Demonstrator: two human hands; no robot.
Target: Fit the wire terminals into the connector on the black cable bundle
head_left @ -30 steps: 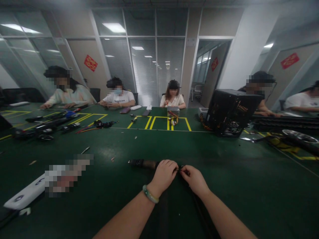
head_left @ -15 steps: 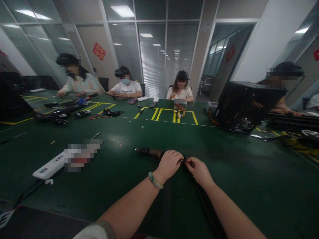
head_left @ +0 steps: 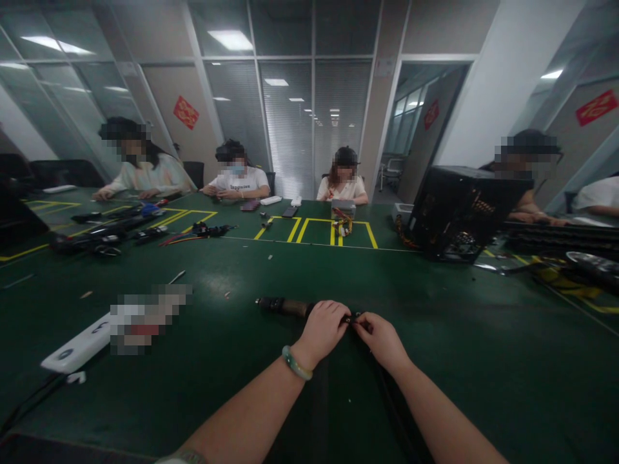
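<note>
My left hand [head_left: 323, 328], with a pale green bangle at the wrist, is curled over a dark rod-like part [head_left: 283, 305] that lies on the green table [head_left: 203, 361] and sticks out to the left of the hand. My right hand [head_left: 380, 338] meets it fingertip to fingertip, pinching a small dark piece [head_left: 352, 318] between the two hands. What that piece is cannot be made out. A dark strap or cable [head_left: 391, 399] runs back from the hands toward me between my forearms.
A white power strip [head_left: 77, 348] lies at the left. A black open computer case [head_left: 459, 212] stands at the right rear. Cables and dark parts [head_left: 116, 232] lie at the far left. Yellow tape squares [head_left: 329, 231] mark the table's middle. Several people sit round the far side.
The view has shifted a little down and right. Both hands stay together on the same small piece with no visible shift in grip.
</note>
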